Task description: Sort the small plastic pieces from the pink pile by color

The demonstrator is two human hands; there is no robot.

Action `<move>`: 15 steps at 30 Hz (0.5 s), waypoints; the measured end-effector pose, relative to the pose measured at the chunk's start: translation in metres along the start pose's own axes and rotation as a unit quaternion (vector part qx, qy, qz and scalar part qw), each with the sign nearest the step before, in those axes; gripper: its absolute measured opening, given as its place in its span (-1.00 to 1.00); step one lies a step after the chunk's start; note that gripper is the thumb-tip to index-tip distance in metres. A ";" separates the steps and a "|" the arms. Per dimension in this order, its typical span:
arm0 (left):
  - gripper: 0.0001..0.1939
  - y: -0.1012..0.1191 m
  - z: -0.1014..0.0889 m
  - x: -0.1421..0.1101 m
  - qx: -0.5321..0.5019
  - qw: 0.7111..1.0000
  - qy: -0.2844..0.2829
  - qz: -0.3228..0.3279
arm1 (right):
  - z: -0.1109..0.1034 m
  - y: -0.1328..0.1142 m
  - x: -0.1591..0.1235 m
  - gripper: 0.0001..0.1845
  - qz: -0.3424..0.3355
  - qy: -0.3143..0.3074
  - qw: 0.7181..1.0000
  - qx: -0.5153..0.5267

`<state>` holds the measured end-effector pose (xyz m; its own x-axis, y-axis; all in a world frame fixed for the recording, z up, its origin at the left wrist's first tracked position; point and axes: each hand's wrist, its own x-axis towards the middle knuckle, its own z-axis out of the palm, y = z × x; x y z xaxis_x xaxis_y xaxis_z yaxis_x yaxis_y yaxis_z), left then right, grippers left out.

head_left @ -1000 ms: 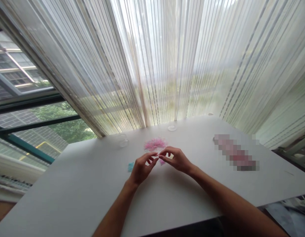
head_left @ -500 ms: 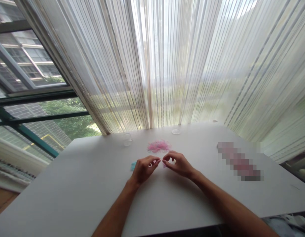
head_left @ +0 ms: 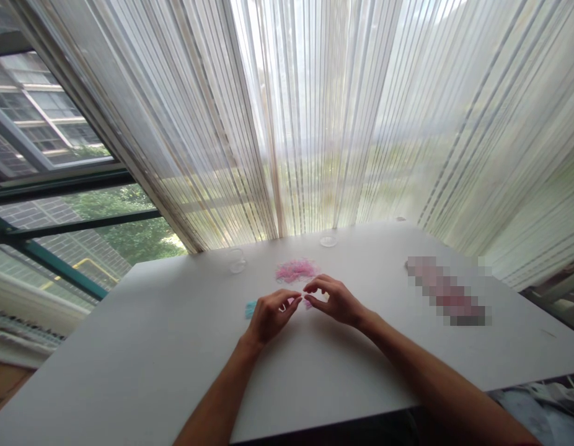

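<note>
My left hand (head_left: 271, 316) and my right hand (head_left: 336, 301) hang close together above a white table (head_left: 142, 371), fingers curled and tips pinched toward each other. A tiny pink bit (head_left: 289, 301) shows by the left fingertips, but I cannot tell whether either hand grips it. A loose heap of fine pink loops (head_left: 296, 271) lies just beyond my hands. Below the right fingers is a small pink piece (head_left: 308, 303). A small blue piece (head_left: 250, 310) sits just past my left hand.
A clear cup (head_left: 237, 261) and a clear round dish (head_left: 328, 240) stand near the table's far edge. A pixelated long object (head_left: 445, 290) lies to the right. Sheer striped curtains (head_left: 315, 124) hang beyond the table, with an open window (head_left: 59, 124) at left.
My fingertips, touching a second ago, now have a small gap between them. The view has shifted slightly as my head moved.
</note>
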<state>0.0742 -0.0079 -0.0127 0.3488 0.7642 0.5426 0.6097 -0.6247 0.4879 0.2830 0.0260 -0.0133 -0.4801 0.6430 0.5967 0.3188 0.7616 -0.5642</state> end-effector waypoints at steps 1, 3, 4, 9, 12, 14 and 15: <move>-0.81 0.000 0.000 0.000 0.000 1.000 0.000 0.000 | 0.000 -0.001 0.000 -0.95 0.002 -0.002 1.000 -0.001; -0.81 0.000 0.000 0.000 0.002 1.000 0.002 0.000 | -0.001 -0.002 0.000 -0.96 0.004 -0.004 1.000 0.000; -0.81 0.000 0.000 0.000 0.003 1.000 0.004 0.000 | -0.002 -0.003 0.000 -0.96 0.004 -0.004 1.000 0.002; -0.84 0.001 -0.001 -0.001 0.012 1.000 0.007 -0.002 | -0.002 -0.005 0.000 -0.97 0.005 -0.008 1.000 0.009; -0.83 0.002 -0.002 -0.001 0.024 1.000 0.009 -0.009 | -0.002 -0.005 0.000 -0.97 0.006 -0.012 1.000 0.011; -0.82 0.003 -0.003 -0.001 0.034 0.999 0.013 -0.011 | -0.003 -0.006 0.000 -0.98 0.003 -0.013 1.000 0.010; -0.81 0.003 -0.004 -0.001 0.038 0.999 0.015 -0.012 | -0.003 -0.006 0.000 -0.98 0.000 -0.014 1.000 0.009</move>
<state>0.0730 -0.0106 -0.0092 0.3136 0.7724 0.5523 0.6704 -0.5920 0.4473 0.2834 0.0215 -0.0081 -0.5032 0.6402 0.5805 0.3037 0.7599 -0.5748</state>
